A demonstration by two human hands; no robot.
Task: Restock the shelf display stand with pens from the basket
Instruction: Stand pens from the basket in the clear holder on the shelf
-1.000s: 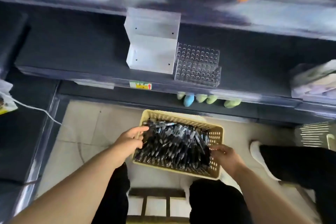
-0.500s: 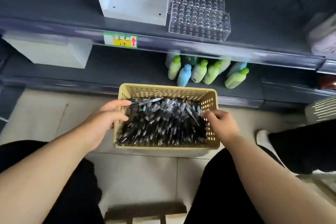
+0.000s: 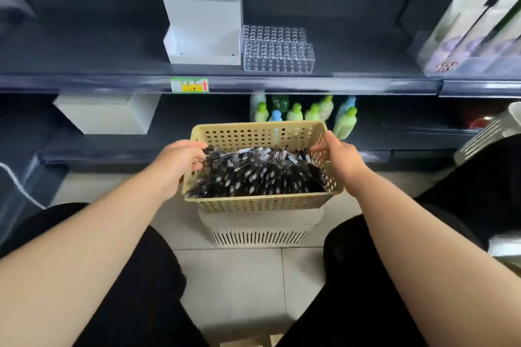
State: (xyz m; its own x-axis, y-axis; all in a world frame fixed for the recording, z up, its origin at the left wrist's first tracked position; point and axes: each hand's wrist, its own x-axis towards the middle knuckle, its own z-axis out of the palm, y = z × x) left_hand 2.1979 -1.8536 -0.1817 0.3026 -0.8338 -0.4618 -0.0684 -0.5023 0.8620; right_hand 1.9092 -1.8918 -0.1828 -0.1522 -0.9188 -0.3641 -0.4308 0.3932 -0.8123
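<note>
A beige perforated basket [image 3: 262, 201] full of black pens [image 3: 253, 175] sits in front of me, on top of a white slotted crate [image 3: 259, 231]. My left hand [image 3: 177, 162] grips the basket's left rim, fingers curled over the edge among the pens. My right hand [image 3: 337, 158] grips the right rim. On the shelf above stands a clear display stand [image 3: 277, 56] with rows of empty holes, beside a white tiered holder [image 3: 203, 22].
The dark shelf edge [image 3: 282, 84] carries a green and yellow price label [image 3: 189, 85]. Green and blue bottles [image 3: 304, 113] stand on the lower shelf behind the basket. A white box [image 3: 104, 113] hangs left; boxed goods [image 3: 473, 36] right. My dark-trousered knees flank the tiled floor.
The basket has come up from the floor and now rests on the white crate, closer to the shelf. Both hands stay on its rims. My view has tilted up toward the shelf.
</note>
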